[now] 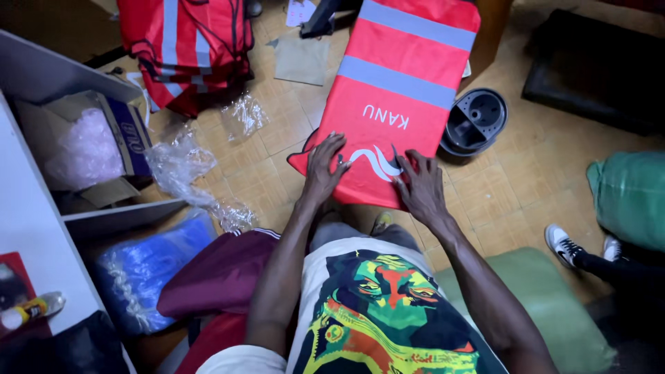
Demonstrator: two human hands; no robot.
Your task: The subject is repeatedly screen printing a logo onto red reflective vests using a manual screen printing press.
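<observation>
A folded red garment [398,97] with grey reflective bands lies flat on the wood-tile floor [506,187], running from the centre of the frame up to the top edge. It looks like thin synthetic cloth: light, limp and probably a little slick, so it would likely sag or slide out of its fold if lifted by one corner. The near hem, where both hands already rest, or the two long side edges seem the soundest places to take hold.

The left hand [323,170] presses palm-down on the lower left corner of the garment, fingers spread and flat, closed on nothing. The right hand [419,185] lies on the lower right part of the hem, fingers splayed, fingertips bearing on the cloth; it pins the fabric and does not grasp it either. Both forearms reach forward from the bottom of the frame, elbows bent outward.

Just right of the garment sits a round black plastic part [475,120]. In the upper left a heap of similar red vests [185,41] is piled, with crumpled clear plastic wrap [187,170] below it and an open cardboard box [93,145] at the left edge. At the lower right, another person's shoe [562,244] shows.
</observation>
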